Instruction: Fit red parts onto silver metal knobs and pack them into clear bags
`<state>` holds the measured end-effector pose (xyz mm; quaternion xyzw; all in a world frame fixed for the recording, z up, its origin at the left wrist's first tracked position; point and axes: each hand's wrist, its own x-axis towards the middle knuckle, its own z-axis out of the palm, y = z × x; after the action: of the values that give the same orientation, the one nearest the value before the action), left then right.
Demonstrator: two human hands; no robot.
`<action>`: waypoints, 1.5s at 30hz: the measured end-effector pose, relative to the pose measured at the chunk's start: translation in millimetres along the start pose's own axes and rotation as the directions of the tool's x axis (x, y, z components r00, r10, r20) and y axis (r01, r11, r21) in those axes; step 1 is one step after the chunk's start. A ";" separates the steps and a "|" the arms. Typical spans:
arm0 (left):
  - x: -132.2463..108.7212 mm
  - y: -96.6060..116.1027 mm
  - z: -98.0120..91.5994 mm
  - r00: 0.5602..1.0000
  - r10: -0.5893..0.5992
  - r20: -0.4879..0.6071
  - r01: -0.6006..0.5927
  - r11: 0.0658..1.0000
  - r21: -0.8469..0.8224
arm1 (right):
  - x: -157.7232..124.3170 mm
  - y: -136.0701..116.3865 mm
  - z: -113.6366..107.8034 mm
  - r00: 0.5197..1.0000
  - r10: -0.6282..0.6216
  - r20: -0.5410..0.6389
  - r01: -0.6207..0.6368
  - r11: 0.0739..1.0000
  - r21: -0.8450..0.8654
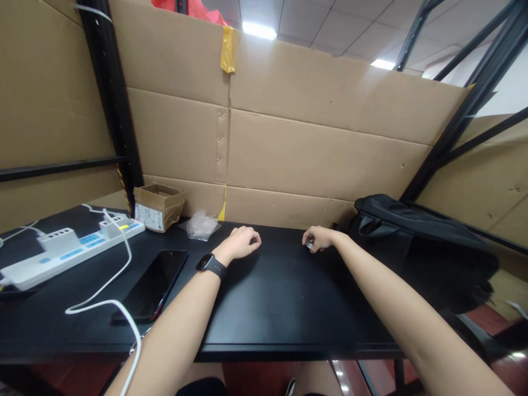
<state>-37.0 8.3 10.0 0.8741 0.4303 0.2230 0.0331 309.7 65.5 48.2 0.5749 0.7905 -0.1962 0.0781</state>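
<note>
My left hand (pixel 240 242), a dark smartwatch (pixel 211 265) on its wrist, rests at the middle of the black table (pixel 280 308). Its fingers are curled in toward the thumb, and whatever may be inside them is hidden. Farther right, my right hand (pixel 319 238) pinches a small silver-grey object (pixel 309 243) just over the tabletop. Too little of that object shows to tell its kind. A gap of bare tabletop separates the two hands.
Left of my left arm lie a black tablet (pixel 152 283), a white cable (pixel 103 283) and a power strip (pixel 70 256). Behind them stand a small open carton (pixel 160 206) and a clear plastic bag (pixel 201 225). A black bag (pixel 408 231) sits right; a cardboard wall (pixel 289 154) closes the back.
</note>
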 end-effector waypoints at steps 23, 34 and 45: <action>-0.1 5.0 -3.7 1.000 0.027 -0.001 -0.027 1.000 -0.007 | 18.4 17.6 -18.3 0.999 0.014 -0.048 -0.022 0.983 -0.180; 0.2 5.0 -2.9 1.000 0.024 -0.002 -0.024 1.000 -0.004 | 27.6 23.3 -10.6 0.997 -0.002 -0.076 -0.009 0.989 -0.146; 0.2 6.5 -4.1 1.000 0.000 0.001 0.000 1.000 -0.013 | 27.8 42.5 -0.7 0.993 0.017 -0.114 -0.030 0.993 -0.114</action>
<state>-33.8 3.8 15.4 0.8738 0.4289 0.2257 0.0392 340.6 101.4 29.8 0.5889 0.7968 -0.1166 0.0690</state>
